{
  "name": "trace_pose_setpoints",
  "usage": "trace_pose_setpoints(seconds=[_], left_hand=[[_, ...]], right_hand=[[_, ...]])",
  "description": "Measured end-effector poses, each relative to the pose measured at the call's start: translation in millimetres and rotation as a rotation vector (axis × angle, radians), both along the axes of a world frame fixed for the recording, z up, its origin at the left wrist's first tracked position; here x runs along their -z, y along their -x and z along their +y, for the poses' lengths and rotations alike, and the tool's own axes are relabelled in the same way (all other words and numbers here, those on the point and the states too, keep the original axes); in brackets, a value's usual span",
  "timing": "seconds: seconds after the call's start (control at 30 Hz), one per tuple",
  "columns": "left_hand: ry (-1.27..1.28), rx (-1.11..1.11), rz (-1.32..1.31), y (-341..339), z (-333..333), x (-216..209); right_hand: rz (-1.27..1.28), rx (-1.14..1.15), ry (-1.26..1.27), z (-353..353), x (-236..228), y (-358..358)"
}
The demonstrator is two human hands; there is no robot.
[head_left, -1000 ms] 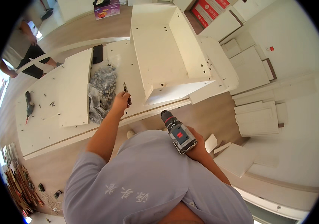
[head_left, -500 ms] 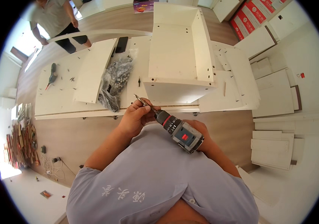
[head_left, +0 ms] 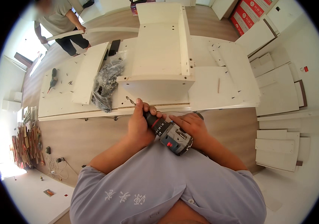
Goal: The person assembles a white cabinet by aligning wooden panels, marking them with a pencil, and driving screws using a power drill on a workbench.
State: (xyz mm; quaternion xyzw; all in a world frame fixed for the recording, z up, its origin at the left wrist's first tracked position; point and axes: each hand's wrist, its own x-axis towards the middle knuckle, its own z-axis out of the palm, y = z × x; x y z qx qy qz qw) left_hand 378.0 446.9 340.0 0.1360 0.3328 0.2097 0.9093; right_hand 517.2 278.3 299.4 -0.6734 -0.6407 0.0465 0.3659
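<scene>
Close to my chest I hold a cordless drill (head_left: 172, 138), its tip angled up and to the left. My left hand (head_left: 139, 125) is wrapped round the dark chuck, and a spiral drill bit (head_left: 130, 100) sticks out past the thumb. At the handle side, my right hand (head_left: 193, 125) grips the drill; most of the handle is hidden behind it. Just ahead, an open white cabinet box (head_left: 159, 50) rests on the panel-covered work surface. A clear plastic bag of small fittings (head_left: 108, 83) lies left of the box.
A loose white panel (head_left: 88, 74), a dark-handled tool (head_left: 53, 79) and scattered screws lie leftward. Across the surface, a person (head_left: 60, 22) holds a long white strip (head_left: 107, 29). White boards (head_left: 277, 149) lean at the right wall; wood strips (head_left: 26, 143) and cables are at left.
My left hand has shifted from the bit and chuck tip to close round the chuck. The drill has moved slightly left. The person opposite now has both hands on the strip.
</scene>
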Motion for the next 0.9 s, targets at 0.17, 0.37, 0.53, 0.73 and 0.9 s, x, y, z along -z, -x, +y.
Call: trace_pose_setpoints(seconds=[0.17, 0.37, 0.53, 0.73, 0.9], left_hand=[[-0.015, 0.028, -0.123, -22, -19, 2], [-0.095, 0.131, -0.12, -28, -12, -9], [-0.237, 0.271, -0.16, -23, 10, -22], [-0.353, 0.335, -0.399, -7, 49, -28], [-0.968, 0.694, -0.125, 33, 122, -6]], right_hand=[[-0.037, 0.077, -0.063, -22, 2, -8], [-0.12, 0.171, -0.157, -18, -2, 1], [-0.223, 0.203, -0.18, -2, -21, 8], [0.135, 0.187, -0.118, 12, -29, 14], [0.326, 0.235, -0.013, 3, -84, -9]])
